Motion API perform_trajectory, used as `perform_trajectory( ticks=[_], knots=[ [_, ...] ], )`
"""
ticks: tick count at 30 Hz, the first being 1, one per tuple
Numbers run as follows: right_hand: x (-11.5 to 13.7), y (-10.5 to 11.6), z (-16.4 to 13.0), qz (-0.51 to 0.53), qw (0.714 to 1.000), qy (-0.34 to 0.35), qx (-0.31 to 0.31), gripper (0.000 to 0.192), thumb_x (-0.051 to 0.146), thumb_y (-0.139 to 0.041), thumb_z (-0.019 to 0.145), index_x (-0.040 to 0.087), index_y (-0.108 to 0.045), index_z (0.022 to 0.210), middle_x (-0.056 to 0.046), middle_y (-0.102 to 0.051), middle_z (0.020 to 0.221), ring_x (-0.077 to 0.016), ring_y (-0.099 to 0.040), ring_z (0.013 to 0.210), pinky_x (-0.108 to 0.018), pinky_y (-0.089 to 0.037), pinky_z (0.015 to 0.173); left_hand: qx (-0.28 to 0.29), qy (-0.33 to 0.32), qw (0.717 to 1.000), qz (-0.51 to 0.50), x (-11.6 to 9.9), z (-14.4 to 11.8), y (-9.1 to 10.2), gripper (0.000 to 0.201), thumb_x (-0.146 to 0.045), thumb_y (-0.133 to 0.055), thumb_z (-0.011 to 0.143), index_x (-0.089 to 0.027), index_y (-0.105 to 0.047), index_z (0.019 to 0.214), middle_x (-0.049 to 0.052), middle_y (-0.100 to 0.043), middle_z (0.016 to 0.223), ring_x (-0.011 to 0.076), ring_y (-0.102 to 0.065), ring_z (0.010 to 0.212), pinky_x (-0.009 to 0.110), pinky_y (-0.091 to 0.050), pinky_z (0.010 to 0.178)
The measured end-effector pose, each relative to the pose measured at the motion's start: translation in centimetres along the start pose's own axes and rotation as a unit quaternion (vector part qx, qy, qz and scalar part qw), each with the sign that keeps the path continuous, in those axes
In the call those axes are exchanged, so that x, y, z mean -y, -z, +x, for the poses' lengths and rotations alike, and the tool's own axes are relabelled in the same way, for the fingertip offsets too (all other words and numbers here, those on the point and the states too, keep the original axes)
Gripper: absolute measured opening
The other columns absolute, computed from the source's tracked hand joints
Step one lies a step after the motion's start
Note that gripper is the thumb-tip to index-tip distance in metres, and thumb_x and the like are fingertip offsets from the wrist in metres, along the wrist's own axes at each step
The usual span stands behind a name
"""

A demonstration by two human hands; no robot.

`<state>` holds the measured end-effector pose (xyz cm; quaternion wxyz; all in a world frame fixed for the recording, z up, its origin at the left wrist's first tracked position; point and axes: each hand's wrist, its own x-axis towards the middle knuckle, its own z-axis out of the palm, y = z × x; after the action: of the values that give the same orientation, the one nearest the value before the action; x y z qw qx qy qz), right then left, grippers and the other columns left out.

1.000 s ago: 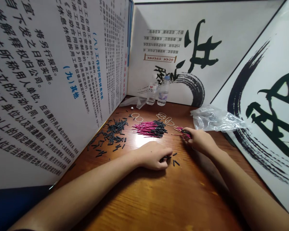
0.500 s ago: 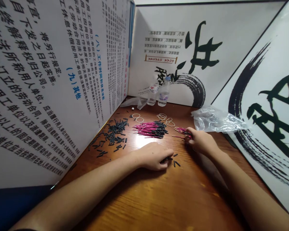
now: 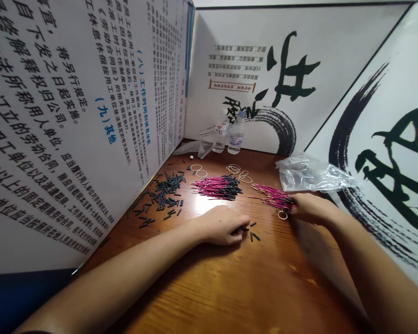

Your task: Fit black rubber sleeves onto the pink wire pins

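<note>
My right hand (image 3: pixel 308 208) has slid toward the table's (image 3: pixel 209 287) right edge, uncovering the loose pink wires (image 3: pixel 270 195) it lay on; fingers now curled against their near ends beside a rubber band (image 3: pixel 283 215). Whether they pinch a wire, I cannot tell. Left hand (image 3: pixel 223 225) unmoved mid-table, fingertips pinched on small black sleeves (image 3: pixel 252 230). Bundled wires (image 3: pixel 218 186) toward the far edge.

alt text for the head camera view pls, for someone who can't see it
Two bare forearms reach over a wooden table: the left hand rests curled on small black tubes, and the right hand touches a loose bunch of pink sticks beside a rubber band. Farther back lie a larger pink bundle, scattered black tubes, a plastic bag and two water bottles, with printed boards around.
</note>
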<state>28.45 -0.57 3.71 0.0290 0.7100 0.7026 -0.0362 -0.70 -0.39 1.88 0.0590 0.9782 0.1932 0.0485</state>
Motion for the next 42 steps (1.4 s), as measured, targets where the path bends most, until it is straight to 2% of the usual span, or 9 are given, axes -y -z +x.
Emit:
perform_trajectory(
  ticks=[3,11,14,18,25,32,35,39,42],
  knots=[
    [0.7,0.0,0.2,-0.014,0.999,-0.008,0.05,0.017,0.027,-0.056,0.073,0.023,-0.067,0.084,-0.006,-0.069,0.082,-0.0209,-0.063,0.071,-0.027,-0.038,0.058,0.005,0.004,1.0,-0.003,0.0,0.0,0.1,0.013,-0.03,-0.051,0.083,-0.022,-0.055,0.092,0.004,-0.067,0.085,0.0196,-0.06,0.073,0.029,-0.038,0.059],
    [1.2,0.3,0.4,-0.045,0.998,-0.046,0.011,0.02,0.035,-0.053,0.077,0.021,-0.065,0.085,-0.009,-0.069,0.084,-0.0226,-0.061,0.069,-0.027,-0.033,0.053,0.009,0.008,1.0,-0.009,0.0,0.0,0.1,0.014,-0.03,-0.051,0.083,-0.022,-0.056,0.094,0.004,-0.067,0.085,0.02,-0.06,0.073,0.029,-0.039,0.061],
    [1.7,0.4,0.4,-0.02,0.999,-0.015,-0.026,0.018,0.027,-0.053,0.075,0.022,-0.065,0.088,-0.006,-0.069,0.082,-0.0195,-0.06,0.07,-0.025,-0.032,0.054,0.009,0.006,1.0,-0.015,0.1,0.0,-0.1,0.015,-0.03,-0.05,0.083,-0.022,-0.056,0.094,0.004,-0.067,0.086,0.0198,-0.059,0.073,0.029,-0.039,0.062],
    [3.4,-0.2,0.4,0.022,0.998,0.053,-0.021,0.027,0.031,-0.052,0.078,0.026,-0.066,0.101,-0.004,-0.07,0.082,-0.0175,-0.059,0.067,-0.024,-0.033,0.056,0.01,0.008,1.0,-0.014,0.1,0.0,-0.2,0.013,-0.029,-0.05,0.083,-0.022,-0.056,0.091,0.005,-0.067,0.086,0.0196,-0.058,0.072,0.029,-0.039,0.061],
    [4.7,-1.1,0.3,-0.009,0.998,0.056,-0.037,0.023,0.032,-0.049,0.083,0.025,-0.066,0.096,-0.006,-0.071,0.088,-0.0207,-0.062,0.072,-0.026,-0.033,0.057,0.002,0.001,1.0,0.011,0.2,0.1,-0.3,0.01,-0.028,-0.051,0.081,-0.022,-0.055,0.088,0.004,-0.066,0.081,0.0204,-0.059,0.069,0.031,-0.038,0.057],
    [5.5,-1.1,0.2,0.003,0.995,0.082,-0.053,0.015,0.03,-0.05,0.084,0.024,-0.064,0.081,-0.004,-0.07,0.082,-0.0178,-0.061,0.069,-0.025,-0.033,0.058,0.023,0.004,1.0,-0.01,-0.1,-0.1,0.4,0.018,-0.034,-0.052,0.08,-0.022,-0.055,0.094,0.005,-0.067,0.088,0.0224,-0.06,0.074,0.032,-0.042,0.062],
    [5.9,-1.5,0.3,-0.017,0.994,0.084,-0.062,0.015,0.03,-0.051,0.083,0.023,-0.062,0.086,-0.006,-0.071,0.084,-0.0196,-0.063,0.072,-0.026,-0.034,0.058,0.028,0.004,1.0,-0.004,-0.2,-0.1,0.5,0.019,-0.032,-0.053,0.079,-0.021,-0.055,0.094,0.006,-0.067,0.086,0.0228,-0.06,0.074,0.032,-0.042,0.061],
    [6.3,-1.9,0.4,0.008,0.99,0.089,-0.105,0.021,0.03,-0.052,0.082,0.021,-0.06,0.099,-0.007,-0.072,0.087,-0.0218,-0.065,0.074,-0.027,-0.037,0.061,0.016,0.006,0.999,-0.034,0.0,-0.2,0.2,0.021,-0.029,-0.054,0.078,-0.022,-0.053,0.097,0.004,-0.067,0.088,0.0213,-0.06,0.074,0.03,-0.04,0.061],
    [6.2,-2.1,0.3,0.062,0.975,0.1,-0.19,0.022,0.03,-0.051,0.082,0.021,-0.058,0.101,-0.005,-0.071,0.084,-0.0206,-0.065,0.07,-0.027,-0.039,0.061,0.016,0.009,0.997,-0.075,0.4,-0.3,0.1,0.023,-0.027,-0.055,0.078,-0.023,-0.052,0.101,0.002,-0.066,0.092,0.0191,-0.059,0.077,0.028,-0.039,0.063]
  ],
)
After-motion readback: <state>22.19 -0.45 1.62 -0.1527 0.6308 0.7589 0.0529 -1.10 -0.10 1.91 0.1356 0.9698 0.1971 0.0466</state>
